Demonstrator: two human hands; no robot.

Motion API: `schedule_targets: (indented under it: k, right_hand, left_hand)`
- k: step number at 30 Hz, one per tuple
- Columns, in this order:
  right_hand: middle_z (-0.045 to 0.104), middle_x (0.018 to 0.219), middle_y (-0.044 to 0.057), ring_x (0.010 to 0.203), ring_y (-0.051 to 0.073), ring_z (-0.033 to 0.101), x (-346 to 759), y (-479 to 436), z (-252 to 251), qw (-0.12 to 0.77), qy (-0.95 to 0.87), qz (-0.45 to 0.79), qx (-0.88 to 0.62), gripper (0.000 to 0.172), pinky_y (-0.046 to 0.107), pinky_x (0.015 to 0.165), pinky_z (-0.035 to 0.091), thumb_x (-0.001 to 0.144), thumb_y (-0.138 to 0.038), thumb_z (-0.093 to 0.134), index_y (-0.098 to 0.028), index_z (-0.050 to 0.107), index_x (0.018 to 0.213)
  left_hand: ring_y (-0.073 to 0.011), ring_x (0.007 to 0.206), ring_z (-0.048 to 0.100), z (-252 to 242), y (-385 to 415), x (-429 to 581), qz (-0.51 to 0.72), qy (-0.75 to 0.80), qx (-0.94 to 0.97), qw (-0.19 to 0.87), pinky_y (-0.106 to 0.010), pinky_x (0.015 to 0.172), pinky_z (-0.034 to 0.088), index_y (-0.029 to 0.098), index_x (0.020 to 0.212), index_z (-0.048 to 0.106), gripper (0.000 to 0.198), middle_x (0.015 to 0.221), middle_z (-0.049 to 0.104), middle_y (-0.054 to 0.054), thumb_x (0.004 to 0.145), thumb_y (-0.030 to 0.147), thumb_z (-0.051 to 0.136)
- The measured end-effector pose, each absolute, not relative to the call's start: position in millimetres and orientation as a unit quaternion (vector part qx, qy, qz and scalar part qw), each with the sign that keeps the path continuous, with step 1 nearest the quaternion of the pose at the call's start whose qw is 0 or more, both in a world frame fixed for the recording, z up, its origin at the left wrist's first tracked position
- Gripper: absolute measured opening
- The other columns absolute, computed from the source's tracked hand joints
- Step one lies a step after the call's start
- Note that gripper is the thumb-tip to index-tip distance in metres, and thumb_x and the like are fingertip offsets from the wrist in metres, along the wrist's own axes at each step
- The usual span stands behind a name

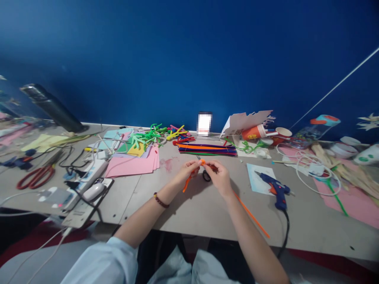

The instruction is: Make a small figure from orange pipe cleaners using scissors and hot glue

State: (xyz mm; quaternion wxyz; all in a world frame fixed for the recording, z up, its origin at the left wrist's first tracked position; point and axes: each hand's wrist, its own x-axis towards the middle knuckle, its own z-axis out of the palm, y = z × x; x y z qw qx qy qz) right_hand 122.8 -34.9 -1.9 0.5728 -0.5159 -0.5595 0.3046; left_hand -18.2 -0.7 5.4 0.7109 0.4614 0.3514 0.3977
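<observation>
L hand point(185, 175) & R hand point(214, 178) both pinch orange fuzzy pipe cleaner point(251, 215), long tail angling past R wrist toward front edge of grey table point(189, 221).

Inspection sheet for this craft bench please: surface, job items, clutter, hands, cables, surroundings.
Surface: pale grey tabletop, one seam visible.
Job's things: orange pipe cleaner pinched between the hands; small black-handled scissors just below the fingers; longer orange pipe cleaner beside the right forearm.
Clutter: pink paper stack, bundled pipe cleaners, red-handled scissors, blue glue gun.
Hands: left hand and right hand raised, fingertips meeting; beaded bracelet on left wrist.
Cables: power strip with leads; black glue gun cable; white coiled cable.
Surroundings: blue wall, dark flask. Other people: nothing seen.
</observation>
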Motion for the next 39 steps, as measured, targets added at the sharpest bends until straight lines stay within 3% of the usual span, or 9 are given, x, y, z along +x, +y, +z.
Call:
schedule_targets:
  k: [6, 13, 21, 28, 32, 35, 39]
  right_hand:
    - [0.065, 0.086, 0.006, 0.08, 0.018, 0.06, 123.2, -34.7, -0.7, 0.579, -0.581, 0.298, -0.488, 0.018, 0.029, 0.07, 0.048, 0.08, -0.036, 0.06, -0.02, 0.069, 0.08]
    - [0.068, 0.087, 0.006, 0.079, 0.019, 0.063, 124.4, -31.3, -7.9, 0.585, -0.514, 0.372, -0.505, 0.022, 0.032, 0.075, 0.049, 0.076, -0.038, 0.065, -0.019, 0.067, 0.087]
    - [0.067, 0.097, 0.007, 0.09, 0.021, 0.062, 125.9, -28.8, -11.1, 0.57, -0.553, 0.364, -0.486, 0.022, 0.033, 0.08, 0.049, 0.079, -0.038, 0.061, -0.022, 0.071, 0.092]
    - [0.066, 0.082, 0.004, 0.072, 0.016, 0.063, 125.3, -29.0, -9.1, 0.577, -0.496, 0.43, -0.486, 0.022, 0.03, 0.07, 0.05, 0.071, -0.04, 0.068, -0.019, 0.068, 0.078]
    - [0.066, 0.079, 0.004, 0.069, 0.015, 0.061, 126.7, -30.6, -3.6, 0.585, -0.482, 0.414, -0.504, 0.023, 0.028, 0.066, 0.048, 0.07, -0.041, 0.068, -0.018, 0.068, 0.076]
    - [0.067, 0.077, 0.004, 0.069, 0.016, 0.06, 127.6, -29.6, -5.0, 0.586, -0.467, 0.406, -0.524, 0.024, 0.028, 0.063, 0.048, 0.068, -0.041, 0.069, -0.018, 0.068, 0.077]
    - [0.066, 0.078, 0.004, 0.071, 0.017, 0.061, 126.1, -29.1, -8.2, 0.594, -0.466, 0.385, -0.531, 0.024, 0.028, 0.067, 0.048, 0.068, -0.04, 0.068, -0.018, 0.068, 0.076]
  left_hand:
    - [-0.0056, 0.046, 0.025, 1.9, 1.6, -21.7, 0.392, 0.313, 0.445, 0.742, -0.022, 0.045, 0.016, 0.014, 0.072, 0.053, 0.031, 0.053, 0.031, 0.006, 0.075, 0.044, 0.062]
    - [-0.0051, 0.045, 0.027, 0.3, 3.7, -22.0, 0.394, 0.318, 0.46, 0.73, -0.021, 0.045, 0.017, 0.013, 0.069, 0.054, 0.031, 0.051, 0.034, 0.006, 0.075, 0.042, 0.063]
    - [-0.0034, 0.041, 0.022, -2.3, 9.6, -29.0, 0.3, 0.268, 0.396, 0.826, -0.019, 0.041, 0.013, 0.013, 0.077, 0.054, 0.027, 0.051, 0.032, 0.007, 0.074, 0.037, 0.066]
    - [-0.0033, 0.035, 0.023, -1.1, 8.2, -29.5, 0.249, 0.234, 0.412, 0.845, -0.018, 0.036, 0.016, 0.011, 0.082, 0.059, 0.032, 0.047, 0.036, 0.006, 0.082, 0.042, 0.055]
    - [-0.0069, 0.038, 0.041, -0.3, 5.0, -25.6, 0.298, 0.275, 0.428, 0.808, -0.02, 0.037, 0.027, 0.011, 0.08, 0.061, 0.043, 0.053, 0.052, -0.001, 0.08, 0.054, 0.053]
    - [-0.0119, 0.056, 0.057, 1.6, 1.9, -21.8, 0.368, 0.323, 0.438, 0.754, -0.022, 0.052, 0.042, 0.013, 0.082, 0.062, 0.038, 0.068, 0.062, -0.004, 0.072, 0.05, 0.066]
    - [-0.0093, 0.059, 0.055, 2.2, -1.1, -16.6, 0.403, 0.354, 0.484, 0.692, -0.022, 0.059, 0.041, 0.013, 0.086, 0.067, 0.041, 0.07, 0.062, -0.001, 0.063, 0.045, 0.076]
